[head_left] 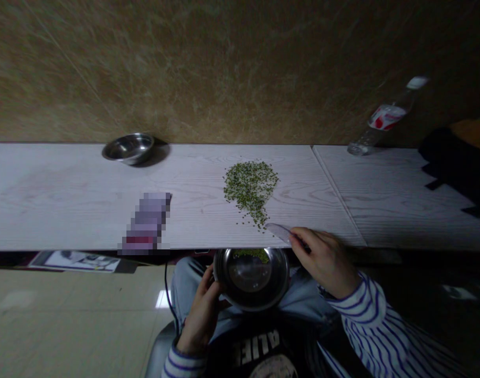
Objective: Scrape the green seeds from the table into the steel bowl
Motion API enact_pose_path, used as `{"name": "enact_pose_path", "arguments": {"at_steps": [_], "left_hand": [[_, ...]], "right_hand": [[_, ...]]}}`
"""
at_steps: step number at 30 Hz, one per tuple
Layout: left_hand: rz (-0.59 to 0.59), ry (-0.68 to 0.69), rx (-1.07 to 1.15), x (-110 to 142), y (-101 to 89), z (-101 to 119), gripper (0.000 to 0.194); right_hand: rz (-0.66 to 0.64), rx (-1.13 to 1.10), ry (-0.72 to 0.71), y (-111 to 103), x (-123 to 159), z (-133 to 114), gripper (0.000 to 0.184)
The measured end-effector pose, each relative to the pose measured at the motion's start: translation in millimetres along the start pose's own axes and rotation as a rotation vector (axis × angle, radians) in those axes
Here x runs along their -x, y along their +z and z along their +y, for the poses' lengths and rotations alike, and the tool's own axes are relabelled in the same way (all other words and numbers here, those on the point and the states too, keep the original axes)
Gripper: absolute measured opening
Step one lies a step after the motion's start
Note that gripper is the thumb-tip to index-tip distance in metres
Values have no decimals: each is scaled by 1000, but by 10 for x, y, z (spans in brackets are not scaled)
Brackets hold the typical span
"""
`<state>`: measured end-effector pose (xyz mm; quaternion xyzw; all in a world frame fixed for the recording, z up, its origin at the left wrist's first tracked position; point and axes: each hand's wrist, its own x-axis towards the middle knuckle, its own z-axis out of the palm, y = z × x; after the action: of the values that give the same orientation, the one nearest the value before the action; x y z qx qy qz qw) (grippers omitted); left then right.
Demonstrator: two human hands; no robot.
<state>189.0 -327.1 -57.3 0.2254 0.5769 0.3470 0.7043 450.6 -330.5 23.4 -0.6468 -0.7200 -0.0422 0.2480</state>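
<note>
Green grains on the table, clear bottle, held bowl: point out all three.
Green grains [244,190]: head view, middle of the spread on the table.
Clear bottle [386,116]: head view, on its label.
Held bowl [248,279]: head view, bare inner bottom.

Small green beans [249,184] are lying loosely scattered on the pale surface [192,210], trailing toward its near edge; more are gathering inside a round, shiny metal bowl [251,278] below.

Bottle [385,118] is standing near back edge of bench [59,205], right side; dark item [456,168] is lying farther right; pixelated object [147,220] is resting at front edge, left
</note>
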Motion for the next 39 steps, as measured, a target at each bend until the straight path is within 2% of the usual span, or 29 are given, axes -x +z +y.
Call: {"name": "enact_pose_path", "arguments": {"at_steps": [14,20,25,33,39], "left_hand": [[30,-21,-11,12,-15,29,72],[1,-9,13,8,-10,31,70],[-13,-5,36,-1,-25,38,71],[38,-6,6,-39,-79,-40,69],[11,4,27,-29,-88,-20,65]], "right_hand": [[30,25,19,41,-72,23,18],[4,36,12,68,-138,17,17],[2,19,-13,64,-134,4,17],[0,19,-42,62,-137,30,18],[-14,12,-65,64,-141,44,18]]}}
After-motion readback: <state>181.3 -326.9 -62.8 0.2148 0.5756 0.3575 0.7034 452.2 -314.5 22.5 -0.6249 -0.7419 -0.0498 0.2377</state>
